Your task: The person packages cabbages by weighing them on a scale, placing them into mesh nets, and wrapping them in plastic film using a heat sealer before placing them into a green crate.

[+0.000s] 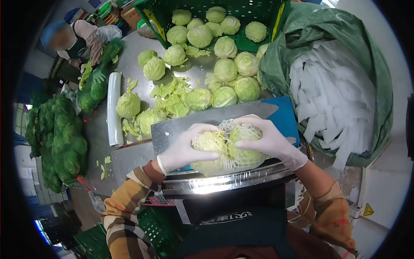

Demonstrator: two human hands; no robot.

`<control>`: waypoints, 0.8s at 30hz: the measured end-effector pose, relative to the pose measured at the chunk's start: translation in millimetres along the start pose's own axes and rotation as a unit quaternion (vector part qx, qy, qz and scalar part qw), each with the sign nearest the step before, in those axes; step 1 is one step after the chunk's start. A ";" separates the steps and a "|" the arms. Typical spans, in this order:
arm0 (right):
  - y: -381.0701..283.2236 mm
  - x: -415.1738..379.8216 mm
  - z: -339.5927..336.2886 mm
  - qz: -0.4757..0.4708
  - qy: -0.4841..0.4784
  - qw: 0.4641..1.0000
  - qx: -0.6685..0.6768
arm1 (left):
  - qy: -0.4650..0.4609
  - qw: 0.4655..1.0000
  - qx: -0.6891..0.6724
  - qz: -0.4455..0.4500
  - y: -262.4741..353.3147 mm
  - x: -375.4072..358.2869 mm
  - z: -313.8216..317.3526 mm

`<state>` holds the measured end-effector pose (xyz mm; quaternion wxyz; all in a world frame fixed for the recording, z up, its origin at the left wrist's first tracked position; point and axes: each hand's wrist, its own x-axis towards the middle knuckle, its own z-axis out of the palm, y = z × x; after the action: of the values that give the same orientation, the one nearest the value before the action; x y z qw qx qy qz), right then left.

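Two pale green cabbages sit side by side between my hands, with white foam netting around them. My left hand (189,147), in a white glove, is wrapped round the left cabbage (211,140), thumb across its front. On the other side my right hand (271,140), gloved too, curls over the right cabbage (243,134). White foam mesh (230,157) shows most plainly between and below the two heads. Both are held over the front of a metal wrapping machine (179,125) with a shiny film-like strip along its near edge. The cabbages' undersides are hidden.
Loose cabbages (224,70) and torn leaves lie behind the machine, before a green crate (241,41) of cabbages. A white film roll (114,108) lies left. A green sack (276,69) holds white foam sleeves (332,95). Netted bags (60,138) and another person (82,41) are at left.
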<state>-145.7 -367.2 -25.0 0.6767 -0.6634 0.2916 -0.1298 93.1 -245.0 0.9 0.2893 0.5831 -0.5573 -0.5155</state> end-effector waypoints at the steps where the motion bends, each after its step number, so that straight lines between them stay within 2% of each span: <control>1: 0.6 -2.9 4.2 -0.069 0.012 0.996 -0.055 | 0.025 0.998 0.026 0.049 -3.3 -3.1 5.1; 2: 0.4 -5.5 8.1 -0.139 0.024 0.984 -0.111 | 0.024 0.998 0.027 0.049 -2.1 -8.1 10.2; 3: -2.9 -8.3 12.1 -0.139 0.026 0.984 -0.111 | 0.041 0.993 0.087 0.071 2.4 -12.6 15.0; 4: -8.0 -11.9 16.5 -0.178 0.029 0.968 -0.176 | 0.058 0.983 0.147 0.092 8.5 -17.0 20.0; 5: -10.9 -14.2 19.5 -0.215 0.032 0.946 -0.240 | 0.075 0.977 0.187 0.071 17.0 -22.2 25.6; 9: -8.4 -14.3 23.7 -0.271 0.040 0.917 -0.291 | 0.112 0.948 0.282 0.100 27.7 -26.8 34.3; 11: -7.1 -8.4 27.0 -0.296 0.102 0.882 -0.352 | 0.209 0.899 0.371 0.099 16.0 -21.4 35.9; 12: -9.5 -4.9 24.6 -0.301 0.103 0.881 -0.350 | 0.212 0.897 0.374 0.099 10.8 -20.1 31.5; 15: -20.1 3.9 20.0 -0.262 0.066 0.906 -0.326 | 0.133 0.935 0.312 0.100 6.0 -21.9 12.8; 17: -34.9 13.2 18.0 -0.205 0.093 0.915 -0.335 | 0.132 0.944 0.283 0.104 6.0 -21.7 7.7; 18: -33.7 20.3 19.6 -0.205 0.095 0.916 -0.333 | 0.129 0.954 0.250 0.105 5.1 -21.7 6.4; 19: -29.7 29.0 22.7 -0.226 0.095 0.894 -0.375 | 0.127 0.953 0.252 0.105 1.7 -21.3 6.2; 20: -29.2 36.7 26.2 -0.246 0.095 0.870 -0.416 | 0.141 0.972 0.165 0.091 -3.3 -20.2 5.8; 21: -33.2 43.4 29.7 -0.247 0.099 0.870 -0.415 | 0.154 0.982 0.077 0.077 -5.4 -18.9 4.5; 23: -41.4 55.6 38.7 -0.143 0.005 0.885 -0.443 | 0.154 0.984 0.067 0.057 -3.9 -16.1 2.7; 24: -40.9 61.8 45.3 -0.143 0.005 0.885 -0.443 | 0.157 0.986 0.053 0.034 -3.3 -15.4 3.6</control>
<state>-62.2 -368.2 -1.2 0.2852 -0.9280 0.2240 -0.0859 93.3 -228.8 1.1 0.3591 0.6519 -0.5511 -0.3772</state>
